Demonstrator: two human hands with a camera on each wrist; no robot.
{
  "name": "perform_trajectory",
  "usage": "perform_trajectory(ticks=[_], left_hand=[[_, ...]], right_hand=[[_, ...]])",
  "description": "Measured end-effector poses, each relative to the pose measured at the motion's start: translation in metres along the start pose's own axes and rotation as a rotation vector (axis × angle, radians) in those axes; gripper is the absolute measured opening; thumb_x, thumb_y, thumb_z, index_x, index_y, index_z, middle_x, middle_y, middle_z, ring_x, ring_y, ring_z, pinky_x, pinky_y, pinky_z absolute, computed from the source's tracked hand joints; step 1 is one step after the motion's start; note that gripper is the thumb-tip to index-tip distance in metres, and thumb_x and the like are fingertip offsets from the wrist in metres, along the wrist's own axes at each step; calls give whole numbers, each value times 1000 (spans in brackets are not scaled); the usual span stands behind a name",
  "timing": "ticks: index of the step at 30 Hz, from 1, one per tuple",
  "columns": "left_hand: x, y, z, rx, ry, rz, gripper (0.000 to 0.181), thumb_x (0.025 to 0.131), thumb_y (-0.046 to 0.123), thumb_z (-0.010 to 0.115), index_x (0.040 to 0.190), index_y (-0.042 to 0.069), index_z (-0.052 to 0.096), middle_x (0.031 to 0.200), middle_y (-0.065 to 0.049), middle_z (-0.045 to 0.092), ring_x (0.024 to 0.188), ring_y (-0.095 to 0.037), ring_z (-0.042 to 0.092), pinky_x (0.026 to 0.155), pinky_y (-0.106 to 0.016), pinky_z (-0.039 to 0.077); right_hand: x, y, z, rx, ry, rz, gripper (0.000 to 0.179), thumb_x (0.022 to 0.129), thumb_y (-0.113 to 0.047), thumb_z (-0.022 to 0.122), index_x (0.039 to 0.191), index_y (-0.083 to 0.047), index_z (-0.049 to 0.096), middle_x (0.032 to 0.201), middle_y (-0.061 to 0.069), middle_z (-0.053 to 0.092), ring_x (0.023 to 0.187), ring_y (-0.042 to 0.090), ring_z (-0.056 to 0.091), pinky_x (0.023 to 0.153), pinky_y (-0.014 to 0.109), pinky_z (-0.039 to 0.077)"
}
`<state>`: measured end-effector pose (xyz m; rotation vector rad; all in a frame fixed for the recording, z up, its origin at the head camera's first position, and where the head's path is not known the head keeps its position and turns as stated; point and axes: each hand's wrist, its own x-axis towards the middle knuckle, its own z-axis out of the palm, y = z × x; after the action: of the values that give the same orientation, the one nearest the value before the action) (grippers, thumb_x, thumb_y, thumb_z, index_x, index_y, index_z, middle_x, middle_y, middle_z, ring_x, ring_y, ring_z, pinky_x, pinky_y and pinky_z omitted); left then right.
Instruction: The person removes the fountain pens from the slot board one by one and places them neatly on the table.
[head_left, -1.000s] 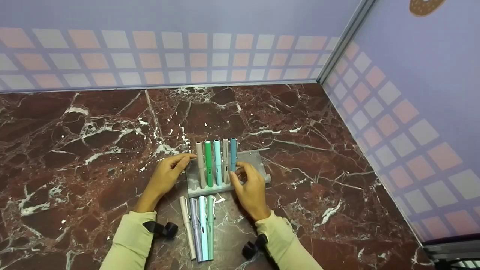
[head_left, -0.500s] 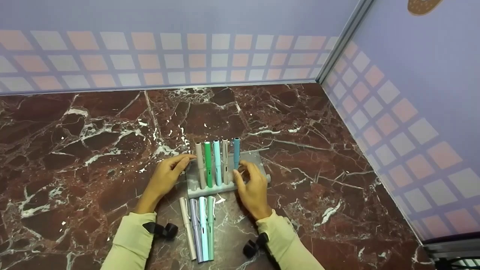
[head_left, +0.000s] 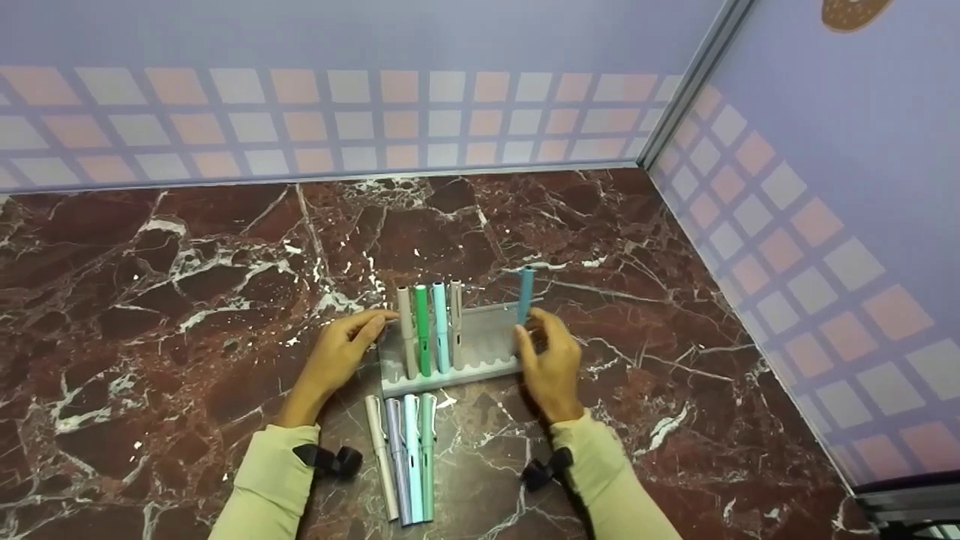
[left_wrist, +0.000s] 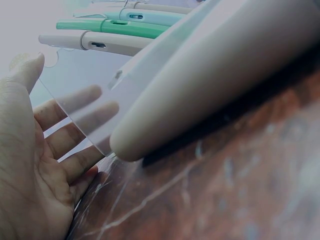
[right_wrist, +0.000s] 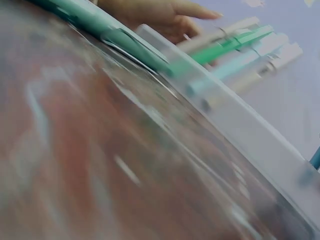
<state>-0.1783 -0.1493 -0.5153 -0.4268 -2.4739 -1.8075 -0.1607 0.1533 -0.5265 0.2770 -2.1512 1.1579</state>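
Note:
A clear acrylic pen stand (head_left: 487,337) with a notched front ledge rests on the table. In its left part lean a beige pen (head_left: 406,330), a green pen (head_left: 422,326), a light blue pen (head_left: 440,330) and a greyish-brown pen (head_left: 457,322). My right hand (head_left: 553,364) pinches a blue pen (head_left: 526,289) by its lower part, cap end up, over the stand's right end. At the left edge, my left hand (head_left: 337,356) has fairly straight fingers (left_wrist: 75,130) behind the clear panel. Its thumb lies near that edge. The right wrist view barely shows the blue pen (right_wrist: 315,159).
In front of the stand lie a cream pen (head_left: 381,457), a lavender pen (head_left: 398,461), a pale cyan pen (head_left: 413,457) and a sage green pen (head_left: 428,457), side by side. The marbled table (head_left: 225,300) meets a lilac wall (head_left: 375,37) at the back and another at right.
My right hand has moved right along the stand with the blue pen, away from the row of leaning pens. The left hand stays at the stand's left edge.

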Motion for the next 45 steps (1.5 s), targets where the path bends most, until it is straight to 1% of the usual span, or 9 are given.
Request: perform_trajectory(ticks=[4, 7, 11, 14, 17, 24, 33, 39, 45], left_hand=[[2, -1, 1, 8, -15, 17, 26, 105, 18, 53, 118, 9, 73, 101, -12, 72, 87, -26, 61, 83, -32, 48], [3, -1, 1, 12, -18, 25, 26, 105, 17, 52, 118, 9, 73, 99, -12, 72, 85, -25, 61, 81, -31, 48], [5, 0, 0, 14, -16, 42, 26, 104, 15, 53, 117, 7, 73, 109, -10, 74, 93, -25, 64, 86, -29, 49], [5, 1, -1, 8, -20, 47, 26, 104, 14, 52, 118, 7, 73, 114, -11, 73, 96, -26, 65, 89, -28, 48], [5, 1, -1, 4, -23, 37, 26, 104, 15, 52, 118, 7, 73, 112, -12, 73, 93, -26, 64, 86, -29, 49], [3, 1, -1, -5, -26, 22, 27, 105, 18, 52, 118, 8, 73, 115, -12, 73, 100, -28, 65, 90, -33, 48], [1, -3, 0, 1, -21, 9, 26, 104, 16, 52, 119, 6, 72, 112, -14, 73, 98, -29, 66, 88, -33, 50], [1, -4, -1, 30, -10, 31, 27, 104, 15, 53, 119, 6, 72, 115, -11, 73, 100, -27, 65, 90, -33, 49], [1, -3, -2, 48, -15, 40, 27, 104, 15, 52, 120, 8, 73, 114, -10, 73, 94, -24, 64, 86, -32, 49]], right_hand=[[5, 16, -19, -45, 36, 24, 23, 87, -1, 75, 108, 4, 66, 86, 13, 71, 63, 20, 65, 56, 28, 55], [10, 27, -34, -92, 75, 52, 23, 87, -3, 75, 108, 3, 66, 86, 12, 71, 66, 21, 65, 60, 27, 54], [13, 37, -47, -102, 109, 109, 22, 88, -4, 75, 108, 3, 67, 86, 11, 71, 69, 20, 64, 63, 24, 51], [15, 40, -50, -93, 103, 132, 22, 89, -6, 75, 108, 3, 67, 87, 12, 71, 71, 21, 65, 64, 23, 50], [15, 41, -50, -91, 89, 136, 23, 90, -7, 75, 108, 3, 67, 88, 12, 72, 71, 21, 65, 64, 23, 50], [11, 40, -49, -84, 94, 143, 22, 89, -5, 75, 108, 3, 67, 87, 12, 71, 71, 18, 64, 63, 25, 50], [3, 37, -52, -77, 84, 128, 21, 89, -5, 75, 108, 3, 68, 86, 12, 71, 69, 21, 65, 62, 22, 50], [-10, 30, -58, -106, 69, 95, 21, 86, -4, 77, 104, 2, 69, 84, 11, 73, 65, 22, 65, 60, 29, 53], [-32, 17, -73, -96, 25, 68, 22, 83, -1, 79, 103, 0, 69, 81, 8, 72, 63, 15, 63, 59, 25, 52]])
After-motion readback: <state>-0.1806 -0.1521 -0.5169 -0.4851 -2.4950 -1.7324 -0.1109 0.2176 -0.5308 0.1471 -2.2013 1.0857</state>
